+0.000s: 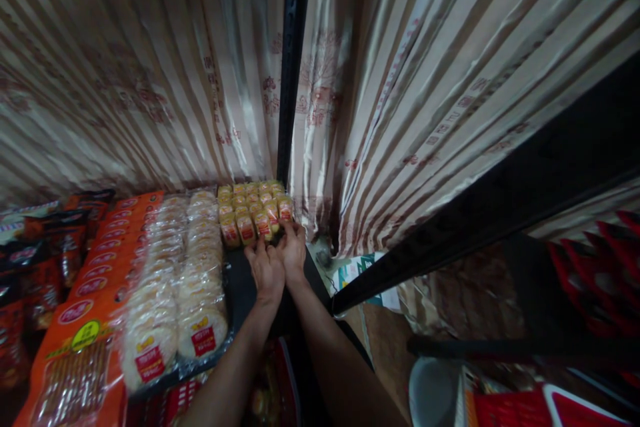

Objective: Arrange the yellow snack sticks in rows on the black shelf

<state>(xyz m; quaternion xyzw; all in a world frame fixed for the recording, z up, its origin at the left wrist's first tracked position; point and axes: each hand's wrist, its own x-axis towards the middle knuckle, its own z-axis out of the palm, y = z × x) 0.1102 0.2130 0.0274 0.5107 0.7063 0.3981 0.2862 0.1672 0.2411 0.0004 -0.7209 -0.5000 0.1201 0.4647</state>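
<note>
Both my hands reach to the back of a dark shelf (240, 287). My left hand (264, 268) and my right hand (293, 250) lie side by side, their fingertips pressed against the front row of small yellow snack packs with red labels (253, 210). These packs stand in several rows against the black upright post (290, 67). The fingers look curled onto the packs, but whether either hand grips one is hidden.
Left of the small packs lie rows of round rice-cracker packs (195, 273) and orange snack bags (100, 267). Darker bags (30, 260) fill the far left. Striped shiny curtain (425, 80) hangs behind. A black shelf edge (500, 200) runs diagonally at right, red goods (595, 273) beyond it.
</note>
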